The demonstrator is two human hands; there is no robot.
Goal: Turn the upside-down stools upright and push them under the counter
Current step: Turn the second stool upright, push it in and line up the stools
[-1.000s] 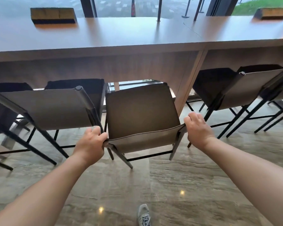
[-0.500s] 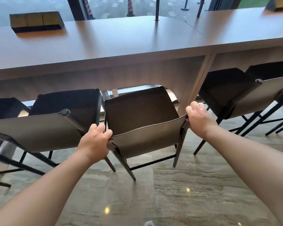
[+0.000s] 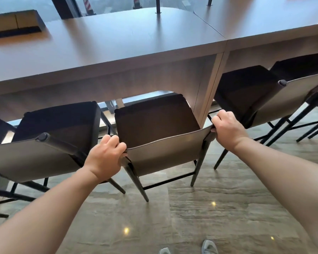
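An upright brown stool (image 3: 160, 125) with a low curved backrest stands in front of me, its seat partly under the wooden counter (image 3: 106, 50). My left hand (image 3: 105, 156) grips the backrest's left corner. At the right corner, my right hand (image 3: 228, 129) holds the backrest beside the counter's support panel (image 3: 209, 88). The stool's black legs rest on the floor.
Another upright stool (image 3: 50, 136) stands close on the left, and two more stools (image 3: 264, 96) sit under the counter on the right. A wooden box (image 3: 13, 22) lies on the counter at far left. Windows run behind it. My shoes (image 3: 208, 247) show at the bottom on the stone floor.
The stool has slid forward, further under the counter, with both hands still on its backrest. I have stepped closer, so the counter and stools look larger.
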